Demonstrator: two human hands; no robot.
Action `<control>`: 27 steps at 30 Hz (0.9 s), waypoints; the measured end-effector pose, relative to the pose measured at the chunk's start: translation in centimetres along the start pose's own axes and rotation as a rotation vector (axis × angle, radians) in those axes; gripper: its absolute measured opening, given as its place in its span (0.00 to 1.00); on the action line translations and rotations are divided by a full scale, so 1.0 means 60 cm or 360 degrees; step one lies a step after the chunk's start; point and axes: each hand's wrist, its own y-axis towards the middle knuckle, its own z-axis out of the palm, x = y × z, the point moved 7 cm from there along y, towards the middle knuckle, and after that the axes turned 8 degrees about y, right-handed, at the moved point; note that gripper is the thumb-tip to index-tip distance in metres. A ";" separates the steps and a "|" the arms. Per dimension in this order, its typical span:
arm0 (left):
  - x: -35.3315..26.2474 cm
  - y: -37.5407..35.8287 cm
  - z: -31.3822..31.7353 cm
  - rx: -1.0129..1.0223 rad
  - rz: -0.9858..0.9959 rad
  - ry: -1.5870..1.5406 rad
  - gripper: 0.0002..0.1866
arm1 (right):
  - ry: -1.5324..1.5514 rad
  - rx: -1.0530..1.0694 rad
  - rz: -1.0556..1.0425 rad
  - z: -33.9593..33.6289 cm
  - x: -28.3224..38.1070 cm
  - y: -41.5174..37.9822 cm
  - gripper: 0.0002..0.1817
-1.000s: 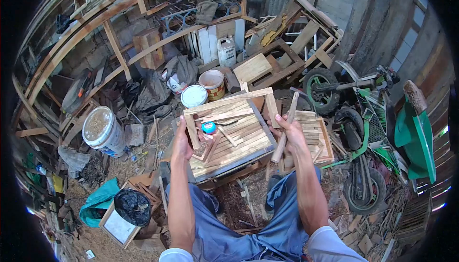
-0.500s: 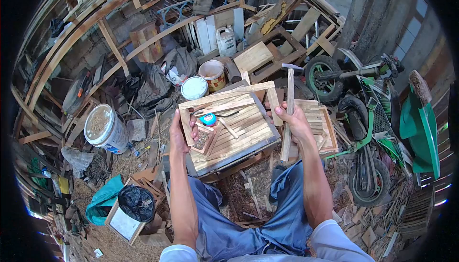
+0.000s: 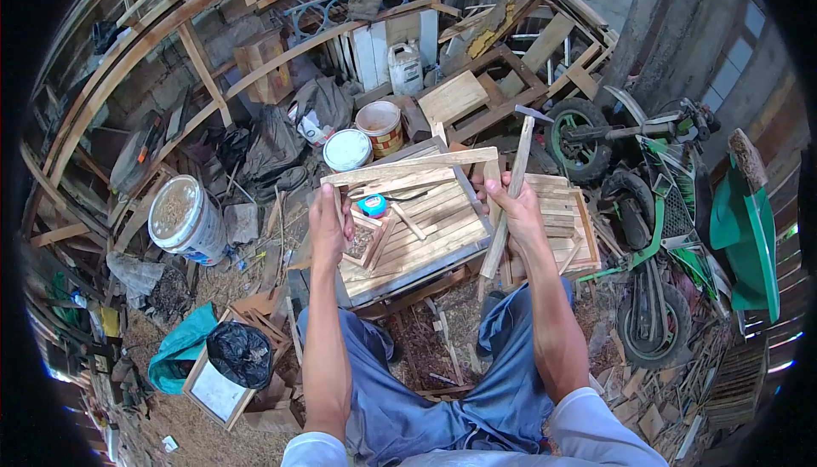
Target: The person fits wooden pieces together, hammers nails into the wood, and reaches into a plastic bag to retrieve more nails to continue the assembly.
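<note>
My left hand (image 3: 327,227) is closed around the left end of a three-sided wooden frame (image 3: 413,166), raised above a slatted wooden bench top (image 3: 434,250). At the frame's right corner my right hand (image 3: 517,218) grips a hammer (image 3: 516,160) by its wooden handle, head up, with the frame's short right side beside its fingers. Whether those fingers also hold the frame is partly hidden. Beneath the frame, a blue tape measure (image 3: 372,205) lies on the bench near a short wooden stick (image 3: 408,222) and a small wooden frame (image 3: 364,244).
Another slatted panel (image 3: 553,212) lies right of the bench. Buckets (image 3: 347,152) stand behind it, and a debris-filled bucket (image 3: 185,218) is at left. A green motorbike (image 3: 655,212) is at right. A black bag (image 3: 241,355) and wood scraps lie on the floor.
The wooden frame has tilted, so its left side is now mostly hidden by my left hand. The hammer leans further, its head shifted right and its handle end left.
</note>
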 end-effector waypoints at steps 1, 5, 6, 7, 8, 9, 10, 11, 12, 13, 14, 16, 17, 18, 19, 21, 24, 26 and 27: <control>-0.002 -0.001 0.000 -0.0029 -0.0007 0.0020 0.29 | -0.0014 -0.0008 -0.0017 0.000 0.000 0.000 0.19; 0.000 -0.002 0.001 -0.0063 -0.0003 -0.0019 0.28 | 0.0017 -0.0040 -0.0076 0.000 0.001 -0.001 0.19; -0.002 -0.002 0.003 -0.0065 -0.0011 -0.0048 0.28 | 0.0012 -0.0036 -0.0104 0.001 0.004 -0.002 0.19; -0.003 -0.002 0.005 -0.0065 -0.0017 -0.0076 0.28 | 0.0006 -0.0031 -0.0133 0.002 0.007 -0.003 0.19; -0.005 -0.003 0.005 -0.0071 -0.0005 -0.0072 0.28 | -0.0023 -0.0046 -0.0141 0.000 0.006 -0.003 0.19; -0.006 -0.002 0.005 -0.0074 0.0008 -0.0068 0.28 | -0.0051 -0.0063 -0.0152 -0.002 0.006 -0.002 0.19; -0.008 -0.002 0.006 -0.0077 0.0019 -0.0064 0.28 | -0.0080 -0.0081 -0.0161 -0.004 0.007 -0.002 0.19; -0.010 -0.002 0.008 -0.0069 0.0028 -0.0084 0.28 | -0.0052 -0.0074 -0.0168 -0.005 0.009 0.000 0.19; -0.011 -0.003 0.010 -0.0063 0.0034 -0.0105 0.27 | -0.0025 -0.0067 -0.0173 -0.007 0.011 0.002 0.18; -0.011 -0.003 0.011 -0.0056 0.0042 -0.0125 0.27 | 0.0004 -0.0060 -0.0179 -0.007 0.013 0.001 0.18; -0.010 -0.002 0.012 -0.0046 0.0038 -0.0120 0.27 | -0.0015 -0.0046 -0.0156 -0.008 0.012 0.001 0.18; -0.008 -0.001 0.011 -0.0032 0.0032 -0.0111 0.27 | -0.0054 -0.0012 -0.0108 -0.007 0.011 0.001 0.17; -0.007 -0.002 0.009 -0.0028 0.0027 -0.0120 0.27 | -0.0056 0.0000 -0.0105 -0.006 0.011 0.000 0.17; -0.006 -0.002 0.008 -0.0022 0.0023 -0.0130 0.26 | -0.0059 0.0011 -0.0104 -0.004 0.014 -0.002 0.16; -0.006 0.000 0.009 -0.0011 0.0022 -0.0141 0.26 | -0.0063 0.0019 -0.0108 -0.002 0.018 -0.002 0.16; -0.001 0.003 0.010 0.0004 0.0014 -0.0155 0.26 | -0.0043 0.0015 -0.0090 0.001 0.024 -0.006 0.15; 0.006 0.002 0.008 0.0024 -0.0002 -0.0131 0.27 | -0.0030 0.0043 -0.0090 0.004 0.024 -0.009 0.14; 0.006 0.002 0.009 0.0035 -0.0016 -0.0138 0.27 | -0.0013 0.0070 -0.0101 0.002 0.024 -0.007 0.14; 0.006 0.002 0.009 0.0032 -0.0029 -0.0160 0.26 | 0.0002 0.0086 -0.0101 0.001 0.021 -0.006 0.14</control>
